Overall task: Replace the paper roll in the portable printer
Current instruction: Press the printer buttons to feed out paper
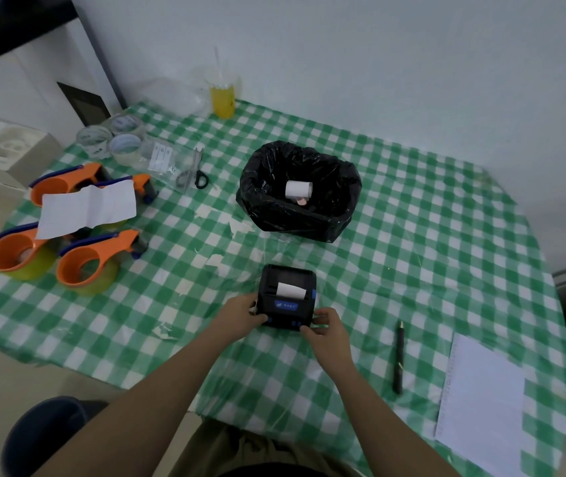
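A small black portable printer (286, 294) with a blue label rests on the green checked tablecloth (412, 235) near the front middle. A short strip of white paper (290, 290) sticks up out of its slot. My left hand (240, 313) grips the printer's left side. My right hand (326, 330) holds its front right corner. Behind the printer stands a bin lined with a black bag (300, 191), and a white paper roll (298, 189) lies inside it.
Several orange tape dispensers (85, 263) and a white sheet (88, 210) sit at the left. Clear tape rolls (116, 137), scissors (195, 172) and a yellow drink cup (222, 98) are at the back. A black pen (399, 356) and white paper (481, 401) lie right.
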`<move>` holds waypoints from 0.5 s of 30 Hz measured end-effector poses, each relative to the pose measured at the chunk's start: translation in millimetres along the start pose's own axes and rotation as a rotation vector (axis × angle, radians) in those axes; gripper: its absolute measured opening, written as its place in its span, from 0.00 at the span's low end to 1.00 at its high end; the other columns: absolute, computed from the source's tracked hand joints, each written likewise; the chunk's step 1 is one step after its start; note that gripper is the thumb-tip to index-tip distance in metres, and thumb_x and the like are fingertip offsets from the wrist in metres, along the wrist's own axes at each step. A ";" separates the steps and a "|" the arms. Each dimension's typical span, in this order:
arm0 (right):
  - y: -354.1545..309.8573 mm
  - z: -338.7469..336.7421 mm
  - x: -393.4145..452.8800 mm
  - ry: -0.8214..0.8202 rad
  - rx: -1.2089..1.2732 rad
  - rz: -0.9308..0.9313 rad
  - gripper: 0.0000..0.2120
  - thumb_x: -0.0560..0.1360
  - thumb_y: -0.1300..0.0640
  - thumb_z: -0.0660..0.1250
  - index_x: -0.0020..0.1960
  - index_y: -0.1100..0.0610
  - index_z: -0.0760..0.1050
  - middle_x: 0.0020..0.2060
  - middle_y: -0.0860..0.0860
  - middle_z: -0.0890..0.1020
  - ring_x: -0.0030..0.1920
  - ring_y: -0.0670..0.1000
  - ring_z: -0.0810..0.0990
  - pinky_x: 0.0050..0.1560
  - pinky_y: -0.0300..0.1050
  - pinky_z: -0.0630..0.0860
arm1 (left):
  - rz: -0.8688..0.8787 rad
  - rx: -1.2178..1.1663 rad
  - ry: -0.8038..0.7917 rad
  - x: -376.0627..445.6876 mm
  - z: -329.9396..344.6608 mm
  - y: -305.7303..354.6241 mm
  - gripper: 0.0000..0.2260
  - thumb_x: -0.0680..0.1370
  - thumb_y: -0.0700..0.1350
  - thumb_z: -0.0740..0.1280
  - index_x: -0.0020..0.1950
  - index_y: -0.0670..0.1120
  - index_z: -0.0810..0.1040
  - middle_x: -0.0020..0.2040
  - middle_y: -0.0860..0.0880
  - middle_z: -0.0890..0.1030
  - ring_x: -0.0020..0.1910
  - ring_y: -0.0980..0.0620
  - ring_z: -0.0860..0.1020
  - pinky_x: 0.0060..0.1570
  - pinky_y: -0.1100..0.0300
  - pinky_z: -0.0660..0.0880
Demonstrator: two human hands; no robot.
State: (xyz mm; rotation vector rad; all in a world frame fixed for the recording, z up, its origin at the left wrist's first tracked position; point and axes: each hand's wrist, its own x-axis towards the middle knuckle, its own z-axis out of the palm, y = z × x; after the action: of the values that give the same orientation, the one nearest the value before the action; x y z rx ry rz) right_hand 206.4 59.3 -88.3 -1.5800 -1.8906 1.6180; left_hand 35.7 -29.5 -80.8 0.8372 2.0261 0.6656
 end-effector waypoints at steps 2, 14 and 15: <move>1.4 -1.3 -0.5 0.005 0.006 -0.007 0.13 0.72 0.61 0.69 0.52 0.53 0.69 0.43 0.47 0.76 0.41 0.47 0.77 0.36 0.34 0.71 | -0.013 -0.015 0.018 -0.2 -0.7 -0.8 0.19 0.74 0.41 0.68 0.65 0.42 0.73 0.63 0.40 0.78 0.63 0.43 0.76 0.62 0.49 0.74; 2.6 0.5 1.7 0.032 -0.008 -0.029 0.13 0.71 0.60 0.71 0.50 0.52 0.69 0.41 0.45 0.76 0.43 0.49 0.78 0.37 0.35 0.72 | -0.055 -0.130 0.171 1.5 1.8 -2.2 0.16 0.73 0.41 0.70 0.60 0.39 0.77 0.59 0.40 0.81 0.57 0.44 0.79 0.56 0.57 0.73; 2.5 0.9 1.8 0.034 -0.013 -0.027 0.13 0.71 0.59 0.71 0.50 0.52 0.69 0.40 0.45 0.76 0.42 0.49 0.78 0.37 0.35 0.72 | -0.056 -0.134 0.174 1.4 2.5 -1.7 0.16 0.73 0.40 0.70 0.59 0.39 0.77 0.58 0.40 0.81 0.57 0.44 0.79 0.56 0.57 0.73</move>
State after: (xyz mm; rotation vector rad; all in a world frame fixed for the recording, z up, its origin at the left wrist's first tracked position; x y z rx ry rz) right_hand 206.5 59.8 -91.4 -1.5696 -1.9009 1.5614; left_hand 36.6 -29.2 -84.0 0.6616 2.1240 0.8576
